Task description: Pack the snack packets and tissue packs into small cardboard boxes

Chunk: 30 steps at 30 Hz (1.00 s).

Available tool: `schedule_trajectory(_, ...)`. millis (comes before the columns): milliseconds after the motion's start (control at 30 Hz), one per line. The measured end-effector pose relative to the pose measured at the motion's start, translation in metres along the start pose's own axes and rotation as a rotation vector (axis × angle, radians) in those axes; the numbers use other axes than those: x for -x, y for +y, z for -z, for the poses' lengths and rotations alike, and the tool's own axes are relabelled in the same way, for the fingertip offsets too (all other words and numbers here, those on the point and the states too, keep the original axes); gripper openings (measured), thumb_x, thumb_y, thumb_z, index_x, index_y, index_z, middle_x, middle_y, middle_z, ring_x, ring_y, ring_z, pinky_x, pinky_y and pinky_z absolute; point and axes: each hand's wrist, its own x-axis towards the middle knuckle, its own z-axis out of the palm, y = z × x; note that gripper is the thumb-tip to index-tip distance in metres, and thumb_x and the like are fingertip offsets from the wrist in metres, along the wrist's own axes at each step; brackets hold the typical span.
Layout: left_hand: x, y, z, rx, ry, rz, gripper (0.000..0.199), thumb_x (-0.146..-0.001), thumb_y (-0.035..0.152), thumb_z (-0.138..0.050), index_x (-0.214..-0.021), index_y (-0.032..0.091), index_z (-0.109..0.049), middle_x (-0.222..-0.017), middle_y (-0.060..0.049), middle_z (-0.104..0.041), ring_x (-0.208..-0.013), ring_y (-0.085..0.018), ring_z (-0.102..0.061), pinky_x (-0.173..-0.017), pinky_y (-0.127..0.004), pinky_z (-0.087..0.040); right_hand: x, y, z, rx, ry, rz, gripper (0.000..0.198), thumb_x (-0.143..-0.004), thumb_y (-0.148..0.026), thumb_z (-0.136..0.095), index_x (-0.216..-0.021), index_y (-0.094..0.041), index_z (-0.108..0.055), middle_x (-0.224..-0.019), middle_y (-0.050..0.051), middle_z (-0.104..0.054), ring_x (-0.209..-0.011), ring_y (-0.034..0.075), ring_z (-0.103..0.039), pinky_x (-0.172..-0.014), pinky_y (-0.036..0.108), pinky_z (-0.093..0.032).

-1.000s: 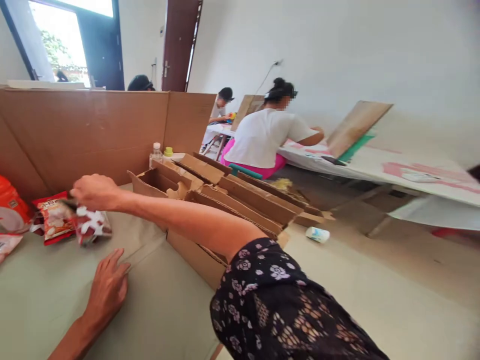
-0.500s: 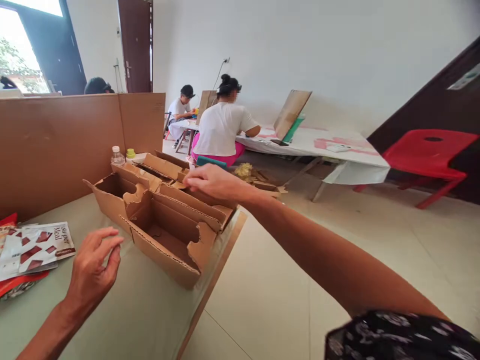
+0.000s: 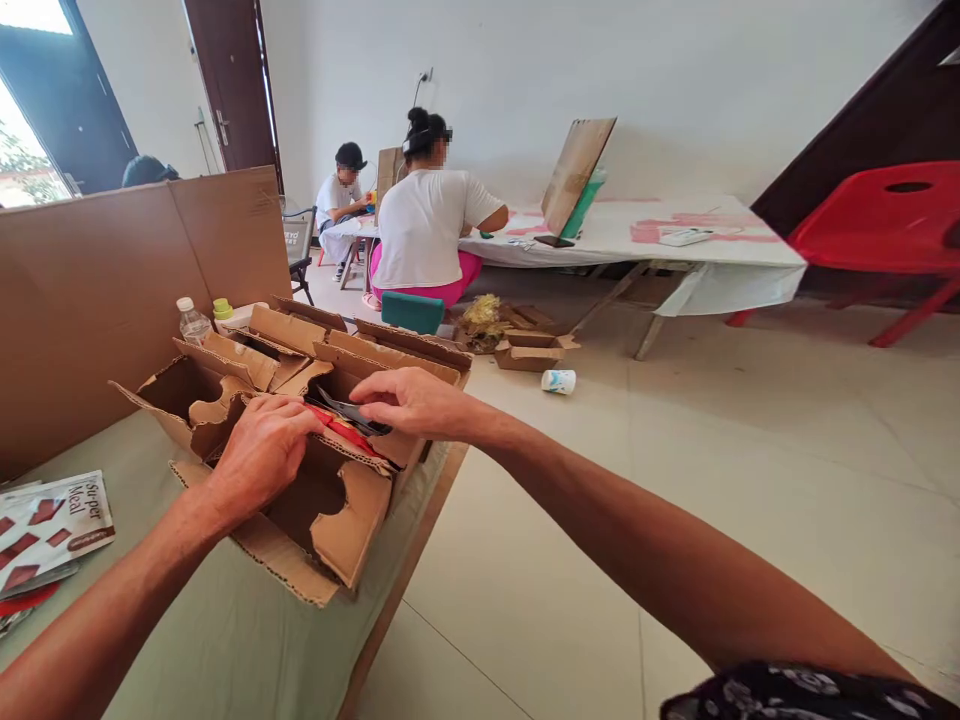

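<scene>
My left hand [image 3: 271, 440] is closed over the inner edge of an open cardboard box [image 3: 352, 525], its fingertips beside a red packet [image 3: 346, 430]. Whether it grips the packet or the cardboard is hidden. My right hand [image 3: 412, 400] reaches over the compartment behind, thumb and forefinger apart, just above a dark grey packet [image 3: 356, 412]. Both packets lie partly inside that compartment. The box's front panel leans outward, and its end panel has a curved cut-out.
A white Super Meal pouch [image 3: 56, 530] lies on a pile at the left. A clear bottle [image 3: 193, 322] and a green-capped container [image 3: 223, 309] stand behind the boxes, near a tall cardboard screen [image 3: 135, 290]. A paper cup [image 3: 559, 382] lies on the floor. Co-workers sit beyond.
My left hand has moved up and right from the tabletop to the box. The view has shifted; the red and dark packets now show, and the box's front panel leans further out.
</scene>
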Motion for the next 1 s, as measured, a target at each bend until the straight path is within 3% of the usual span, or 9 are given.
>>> schedule_trajectory(100,0.007,-0.001,0.001,-0.011,0.001,-0.006,0.033,-0.090,0.007,-0.046,-0.092,0.022,-0.075,-0.100,-0.004,-0.079,-0.103,-0.026,-0.070,-0.094,-0.045,-0.052,-0.017,-0.003,0.002,0.212,-0.166,-0.069,0.053,-0.086,-0.043,-0.065,-0.131,-0.015,-0.066,-0.130,0.015,-0.071,-0.113,0.030,-0.068,-0.090,0.035,-0.051)
schedule_trajectory(167,0.011,-0.002,0.001,-0.017,-0.003,-0.011,0.030,-0.092,0.009,-0.048,-0.090,0.022,-0.075,-0.099,-0.004,-0.079,-0.101,-0.026,-0.070,-0.092,-0.044,-0.051,-0.026,-0.010,-0.002,0.325,-0.263,-0.101,0.059,-0.088,-0.049,-0.063,-0.136,-0.014,-0.062,-0.131,0.018,-0.070,-0.114,0.032,-0.068,-0.088,0.036,-0.052)
schedule_trajectory(333,0.015,-0.001,-0.002,-0.032,-0.013,-0.016,0.030,-0.093,0.010,-0.046,-0.089,0.021,-0.074,-0.098,-0.004,-0.080,-0.092,-0.024,-0.071,-0.085,-0.041,-0.051,-0.042,-0.022,-0.023,0.480,-0.330,-0.156,0.044,-0.092,-0.038,-0.060,-0.125,-0.009,-0.070,-0.120,0.023,-0.074,-0.109,0.035,-0.072,-0.083,0.037,-0.055)
schedule_trajectory(500,0.015,0.001,-0.005,-0.050,-0.027,-0.012,0.032,-0.090,0.007,-0.044,-0.087,0.021,-0.074,-0.094,-0.005,-0.079,-0.087,-0.023,-0.070,-0.082,-0.038,-0.049,-0.054,-0.015,-0.040,0.526,-0.272,-0.183,0.033,-0.090,-0.024,-0.061,-0.114,-0.007,-0.076,-0.113,0.025,-0.076,-0.111,0.035,-0.072,-0.087,0.037,-0.055)
schedule_trajectory(700,0.014,0.006,-0.005,-0.065,-0.047,-0.010,0.032,-0.087,0.004,-0.045,-0.083,0.020,-0.072,-0.090,-0.005,-0.078,-0.084,-0.022,-0.069,-0.085,-0.038,-0.048,-0.055,-0.014,-0.037,0.547,-0.190,-0.195,0.027,-0.088,-0.021,-0.065,-0.108,-0.013,-0.080,-0.112,0.022,-0.077,-0.111,0.034,-0.072,-0.086,0.036,-0.055)
schedule_trajectory(867,0.013,0.006,-0.006,-0.054,-0.075,-0.007,0.030,-0.086,0.002,-0.047,-0.084,0.018,-0.072,-0.084,-0.006,-0.077,-0.082,-0.023,-0.070,-0.084,-0.039,-0.047,-0.043,-0.034,-0.011,0.564,-0.077,-0.216,0.020,-0.089,-0.017,-0.064,-0.098,-0.017,-0.082,-0.108,0.021,-0.078,-0.106,0.034,-0.073,-0.082,0.037,-0.054)
schedule_trajectory(1000,0.014,0.014,-0.012,-0.017,-0.124,0.026,0.027,-0.086,0.002,-0.049,-0.087,0.016,-0.072,-0.090,-0.008,-0.078,-0.089,-0.023,-0.072,-0.087,-0.040,-0.048,-0.019,-0.046,0.025,0.595,0.067,-0.166,0.031,-0.093,-0.014,-0.054,-0.104,-0.022,-0.082,-0.115,0.022,-0.077,-0.108,0.034,-0.072,-0.081,0.042,-0.051)
